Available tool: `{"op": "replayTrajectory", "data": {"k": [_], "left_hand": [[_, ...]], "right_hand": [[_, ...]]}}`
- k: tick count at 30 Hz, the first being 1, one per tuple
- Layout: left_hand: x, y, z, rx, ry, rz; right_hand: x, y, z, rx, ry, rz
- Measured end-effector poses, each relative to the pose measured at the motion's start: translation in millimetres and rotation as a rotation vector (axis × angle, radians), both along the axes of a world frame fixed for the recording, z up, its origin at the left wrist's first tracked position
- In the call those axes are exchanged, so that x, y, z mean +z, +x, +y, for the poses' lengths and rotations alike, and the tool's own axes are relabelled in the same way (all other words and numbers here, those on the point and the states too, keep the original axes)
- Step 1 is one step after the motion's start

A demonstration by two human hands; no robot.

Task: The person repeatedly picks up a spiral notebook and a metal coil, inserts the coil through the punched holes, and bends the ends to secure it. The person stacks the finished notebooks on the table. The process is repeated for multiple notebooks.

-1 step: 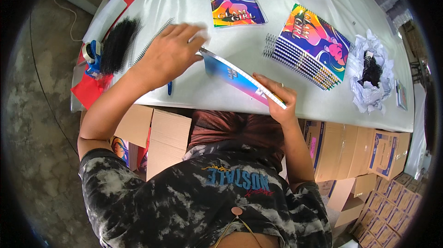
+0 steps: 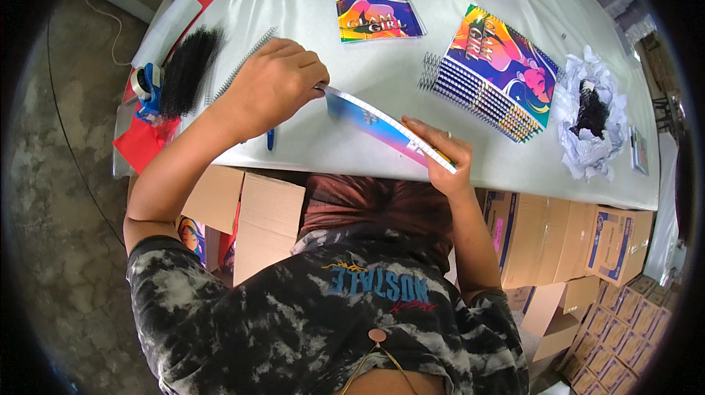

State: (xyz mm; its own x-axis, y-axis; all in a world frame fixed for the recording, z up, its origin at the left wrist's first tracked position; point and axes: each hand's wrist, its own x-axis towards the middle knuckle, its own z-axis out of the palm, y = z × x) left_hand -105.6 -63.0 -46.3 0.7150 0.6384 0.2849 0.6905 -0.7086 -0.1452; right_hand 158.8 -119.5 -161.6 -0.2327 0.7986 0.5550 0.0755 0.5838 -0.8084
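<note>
My right hand [image 2: 444, 156] grips the near right end of a notebook [image 2: 374, 127] with a blue and pink cover, held tilted above the table's front edge. Its long edge, with a row of small marks, faces up. At the other end my left hand [image 2: 283, 75] is closed, fingertips pinching a small dark bit that looks like the end of a spiral coil [image 2: 321, 88]. Beside my left forearm lie a loose coil [image 2: 253, 49] and a bundle of black coils [image 2: 192, 72]. A blue pen [image 2: 270, 139] lies below my left hand.
A colourful notebook [image 2: 378, 11] lies ahead; a stack of spiral notebooks [image 2: 499, 64] stands right of it. Crumpled paper [image 2: 580, 138] holds dark coils at far right. A blue tape dispenser [image 2: 149, 90] sits left. Cardboard boxes [image 2: 543, 237] stand below the table [image 2: 514, 174].
My left hand's fingers, spread and blurred before, have closed at the notebook's left end. My right hand and the notebook have barely moved.
</note>
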Motion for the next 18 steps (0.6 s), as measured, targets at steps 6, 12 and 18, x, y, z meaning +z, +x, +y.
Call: {"op": "replayTrajectory", "data": {"k": [6, 12, 18], "left_hand": [[-44.8, 3.1, 0.7, 0.096, 0.381, -0.376], [-109.0, -30.4, 4.0, 0.092, 0.448, -0.506], [-152.4, -7.4, -48.6, -0.235, 0.425, -0.198]], "right_hand": [[-1.9, -5.8, -5.7, -0.063, 0.091, -0.015], [-1.9, -13.2, -30.7, -0.081, 0.105, -0.08], [-9.9, -16.4, -19.2, -0.082, 0.196, -0.049]]}}
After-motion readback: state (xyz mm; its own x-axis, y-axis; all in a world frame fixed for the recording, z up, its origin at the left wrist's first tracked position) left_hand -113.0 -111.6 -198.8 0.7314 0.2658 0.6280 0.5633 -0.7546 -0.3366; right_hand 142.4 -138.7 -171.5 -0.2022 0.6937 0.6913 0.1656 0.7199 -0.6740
